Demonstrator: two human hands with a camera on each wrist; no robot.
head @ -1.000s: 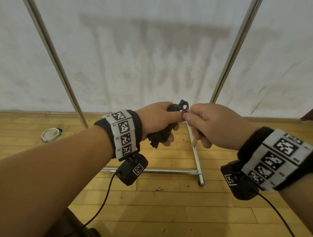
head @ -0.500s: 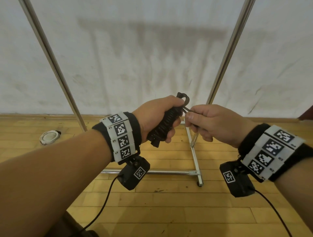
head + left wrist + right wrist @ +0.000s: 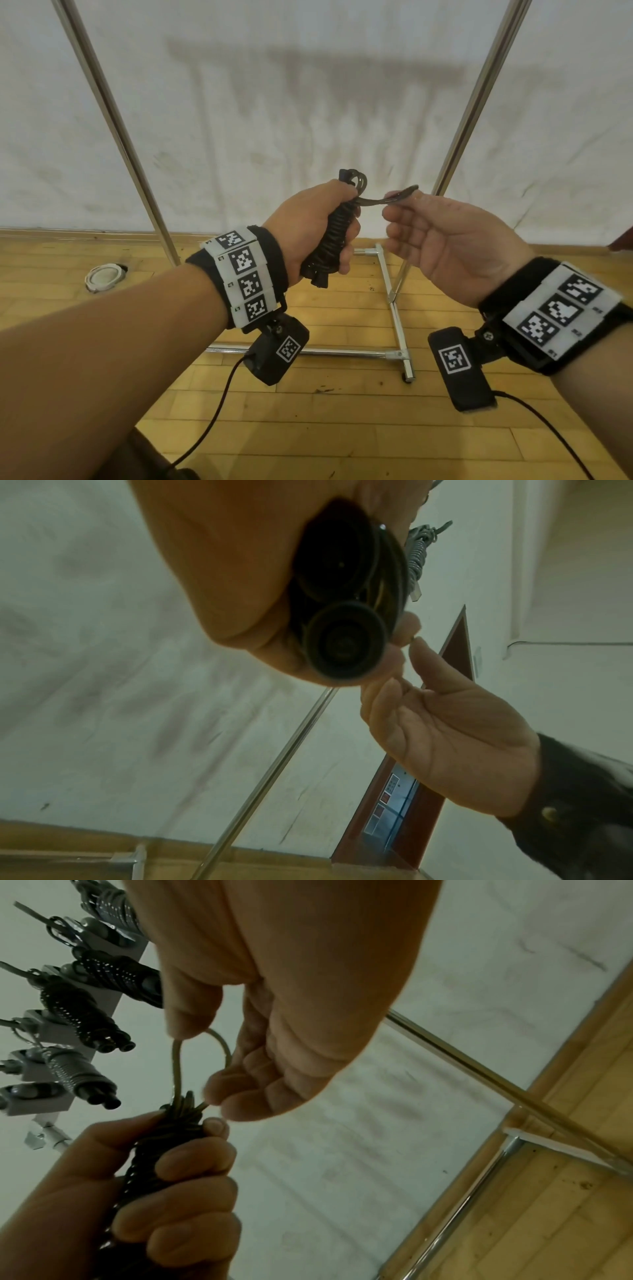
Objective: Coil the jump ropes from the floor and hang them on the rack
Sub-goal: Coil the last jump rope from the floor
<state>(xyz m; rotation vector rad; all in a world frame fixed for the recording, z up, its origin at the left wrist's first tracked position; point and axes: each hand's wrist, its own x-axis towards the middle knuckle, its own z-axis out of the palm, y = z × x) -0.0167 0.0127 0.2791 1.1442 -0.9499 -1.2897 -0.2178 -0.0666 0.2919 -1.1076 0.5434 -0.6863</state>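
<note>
My left hand [image 3: 313, 222] grips a black jump rope bundle [image 3: 334, 240], the cord wound tightly round its two handles, held upright at chest height. The handles' round ends [image 3: 344, 642] stick out below my fist. A loop of the cord [image 3: 394, 199] comes off the bundle's top to the right. My right hand [image 3: 394, 210], palm up, pinches that loop [image 3: 202, 1053] between thumb and curled fingers. The rack's chrome uprights [image 3: 114, 116] stand behind my hands. Several coiled ropes [image 3: 82, 1012] hang from its hooks above.
The rack's chrome base [image 3: 394, 301] lies on the wooden floor under my hands, against a white wall. A white round floor cap [image 3: 102, 277] sits at the left. A red-brown door frame [image 3: 455, 669] stands to the right.
Both hands have risen. My right hand has turned palm up and drawn the cord loop out to the right, away from the bundle. The left hand keeps its grip.
</note>
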